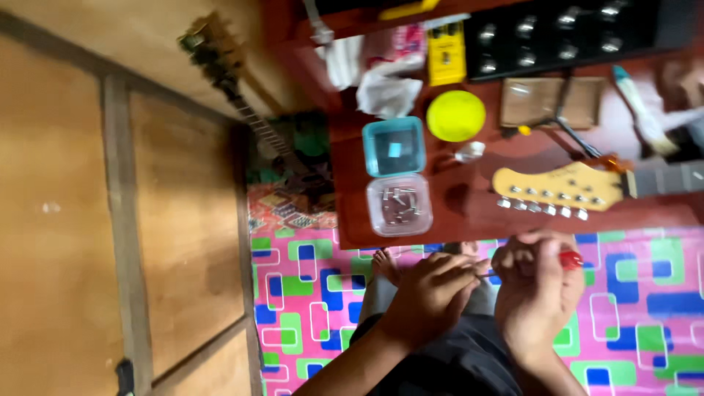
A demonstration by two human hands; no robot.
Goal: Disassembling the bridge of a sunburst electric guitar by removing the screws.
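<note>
My left hand (433, 293) and my right hand (534, 282) are held together over my lap, just below the edge of a low red-brown table (352, 183). My right hand grips a small tool with a red handle (570, 258). My left hand's fingertips meet the right hand's around a thin wire or string, too small and blurred to name. A pale yellow guitar headstock (557, 187) with a row of metal tuners lies on the table just above my hands.
On the table stand a clear tub of small metal parts (400, 204), a teal box (394, 147), a yellow-green lid (455, 115), a brown cardboard box (550, 101) and crumpled bags. An electric guitar (249, 110) leans at the left. A bright patterned mat (638, 293) covers the floor.
</note>
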